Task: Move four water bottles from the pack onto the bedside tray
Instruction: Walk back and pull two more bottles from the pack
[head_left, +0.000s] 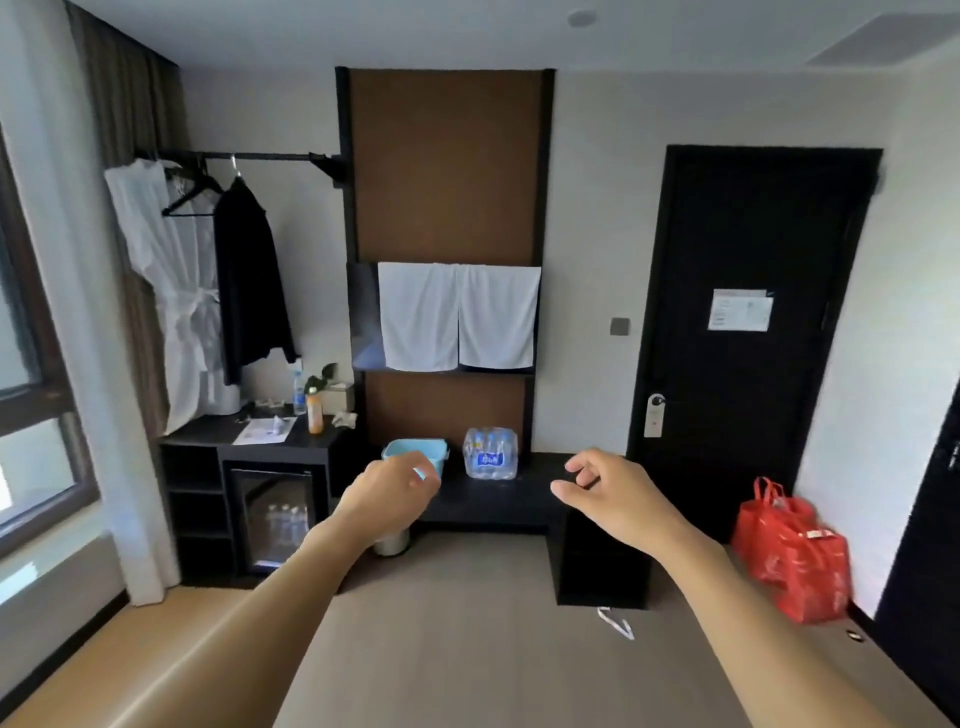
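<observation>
A shrink-wrapped pack of water bottles (490, 453) with a blue label stands on a low black bench (498, 501) against the far wall. To its left sits a light blue basket (422, 451). Both my arms reach forward, well short of the bench. My left hand (388, 496) hovers in front of the basket with its fingers loosely curled and holds nothing. My right hand (605, 493) floats to the right of the pack, thumb and fingers apart, empty. No bedside tray is in view.
A black cabinet with a glass-door mini fridge (272, 517) stands left, with a bottle, an orange drink and papers on top. Clothes hang on a rail (244, 156) above. Red bags (795, 556) sit on the floor by the black door (753, 332). A small bin (392, 541) stands under the bench.
</observation>
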